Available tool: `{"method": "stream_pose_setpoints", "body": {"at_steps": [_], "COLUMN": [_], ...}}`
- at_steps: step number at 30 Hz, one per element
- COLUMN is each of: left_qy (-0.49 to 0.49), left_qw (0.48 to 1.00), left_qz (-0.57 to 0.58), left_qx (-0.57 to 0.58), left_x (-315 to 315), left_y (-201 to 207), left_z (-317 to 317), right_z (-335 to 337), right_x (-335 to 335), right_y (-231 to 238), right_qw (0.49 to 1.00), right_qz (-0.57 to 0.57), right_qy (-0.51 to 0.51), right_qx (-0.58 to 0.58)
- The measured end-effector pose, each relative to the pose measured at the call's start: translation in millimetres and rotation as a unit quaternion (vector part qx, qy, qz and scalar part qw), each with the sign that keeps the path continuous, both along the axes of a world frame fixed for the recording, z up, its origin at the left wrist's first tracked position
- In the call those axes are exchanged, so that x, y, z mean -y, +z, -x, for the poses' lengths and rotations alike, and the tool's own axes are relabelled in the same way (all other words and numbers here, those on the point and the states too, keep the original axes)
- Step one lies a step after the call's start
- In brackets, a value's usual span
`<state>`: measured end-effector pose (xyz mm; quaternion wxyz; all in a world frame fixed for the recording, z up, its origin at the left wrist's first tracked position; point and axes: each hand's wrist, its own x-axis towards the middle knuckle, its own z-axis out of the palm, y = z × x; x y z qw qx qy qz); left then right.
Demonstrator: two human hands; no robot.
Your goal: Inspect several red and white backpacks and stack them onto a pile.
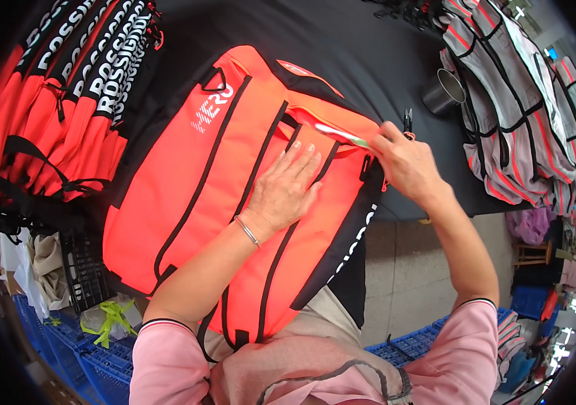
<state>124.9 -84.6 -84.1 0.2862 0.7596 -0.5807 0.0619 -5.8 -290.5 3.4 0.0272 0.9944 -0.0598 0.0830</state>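
A bright orange-red backpack (pixel 203 172) with black piping and black side panels lies across the table edge and my lap. My left hand (pixel 286 185) rests flat on its front, fingers stretched out over a padded strip, holding nothing. At the upper right of the bag, my right hand (pixel 403 158) is closed, with its fingertips at the end of a thin white-and-green strip (pixel 338 132). The strip lies along an opening below the orange flap (pixel 342 116). Motion blur hides what exactly the strip is. A black zipper pull (pixel 366 164) hangs just below my right fingers.
Stacked red-and-black bags (pixel 65 115) stand at the left. Grey pieces with black and orange trim (pixel 517 101) are piled at the right. A dark metal cup (pixel 444 92) and small snips (pixel 408 121) lie on the black table cover (pixel 362 40). Blue crates (pixel 102 358) stand below.
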Motion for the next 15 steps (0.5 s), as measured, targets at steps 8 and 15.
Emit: {"method": "stream_pose_setpoints", "body": {"at_steps": [8, 15], "left_qy": [-0.006, -0.008], "left_qw": [1.000, 1.000], "left_qz": [0.003, 0.004], "left_qx": [0.009, -0.001], "left_x": [3.3, -3.1], "left_y": [-1.9, -3.1], "left_z": [4.4, -2.5], "right_z": [14.2, 31.6], "right_x": [5.3, 5.1], "right_y": [13.7, 36.7], "right_qw": [0.999, 0.992], "right_qz": [0.042, 0.026], "right_qy": [0.010, -0.021], "right_qx": [-0.028, -0.124]}}
